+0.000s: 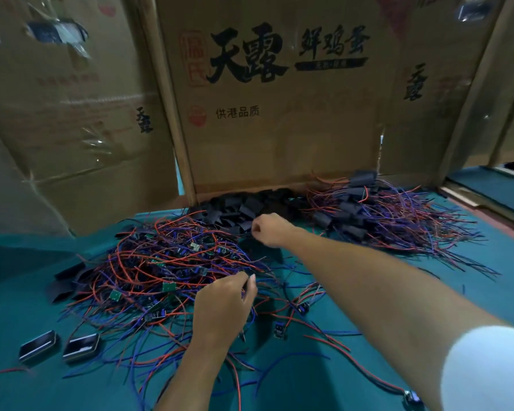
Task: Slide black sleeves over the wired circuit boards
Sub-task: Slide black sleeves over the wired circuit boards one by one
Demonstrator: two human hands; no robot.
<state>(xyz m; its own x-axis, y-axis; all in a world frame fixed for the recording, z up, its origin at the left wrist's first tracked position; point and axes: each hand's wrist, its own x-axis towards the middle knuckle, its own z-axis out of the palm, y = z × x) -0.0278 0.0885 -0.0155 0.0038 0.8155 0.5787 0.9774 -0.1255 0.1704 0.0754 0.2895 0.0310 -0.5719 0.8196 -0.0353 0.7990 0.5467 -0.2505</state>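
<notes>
Three piles on the green table (368,366), each with its own job, probably so both hands can fetch at once.

Near and left: a big tangle of red and blue wires (161,271) with little green boards (169,286) mixed in. No black covers on these yet. Still to be done.

Far and middle, right against the cardboard wall (279,114): a heap of empty black sleeves (238,210). Close enough to reach with a stretched arm.

Far and right: a pile of finished pieces (368,215), boards already tucked inside black sleeves, wires poking out. Kept apart from the tangle, likely so nothing gets mixed up.

Left hand (224,310) down in the near tangle, fingers curled and pinching at wires. Looks like picking out one board by its wires. Hard to tell exactly which board, too many strands crossing.

Right hand (269,228) stretched far out to the sleeve heap, fingers curled tight at the edge of it. Looks like pinching one sleeve, but too small and dark to be sure. White sleeve of a shirt (487,369) at the near right corner.

Two small black trays (60,347) near and left, side by side, not touched.

A few loose boards with wires near the middle and near right, away from the piles.

Best guess at the step: grabbing one board and one sleeve together, ready to bring both close and push the sleeve on. Plenty left to do, going by the size of the tangle.
</notes>
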